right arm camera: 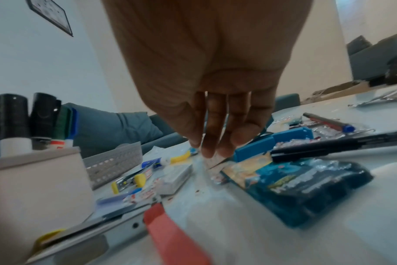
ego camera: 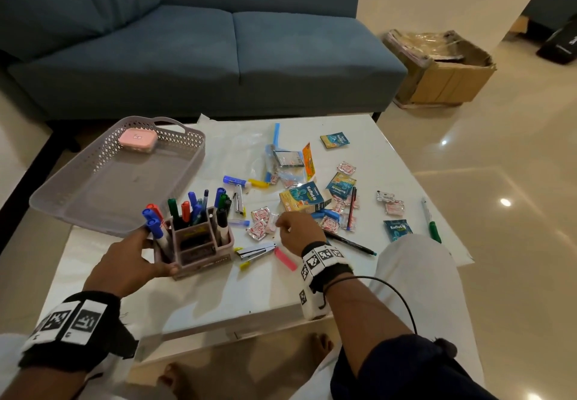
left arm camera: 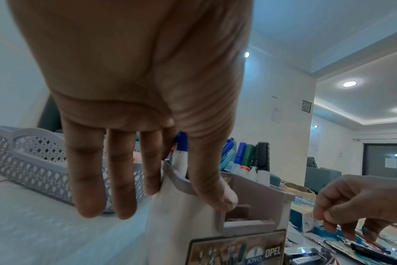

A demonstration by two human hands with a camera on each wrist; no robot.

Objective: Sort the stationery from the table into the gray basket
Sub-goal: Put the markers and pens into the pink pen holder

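The gray lattice basket [ego camera: 193, 140] [left arm camera: 30, 161] sits at the table's left with a pink box [ego camera: 137, 139] inside. My left hand [ego camera: 131, 259] [left arm camera: 188, 195] grips the mauve pen holder [ego camera: 199, 240] [left arm camera: 256, 197], full of markers, just in front of the basket; the thumb lies over its rim. My right hand [ego camera: 296, 228] [right arm camera: 213, 143] hovers over the scattered items with fingers hanging loosely, holding nothing. Near it lie a stapler [ego camera: 256, 251] [right arm camera: 102, 231], a pink strip [ego camera: 285, 259] [right arm camera: 170, 233] and a black pen [ego camera: 349, 242] [right arm camera: 329, 147].
Sweets in wrappers, Koflet-H packets [ego camera: 301, 201] [right arm camera: 295, 182], a second stapler [ego camera: 239, 201], a blue glue stick [ego camera: 234, 180] and a green pen [ego camera: 432, 224] litter the white table. A blue sofa [ego camera: 218, 56] stands behind it, a cardboard box [ego camera: 443, 68] at the far right.
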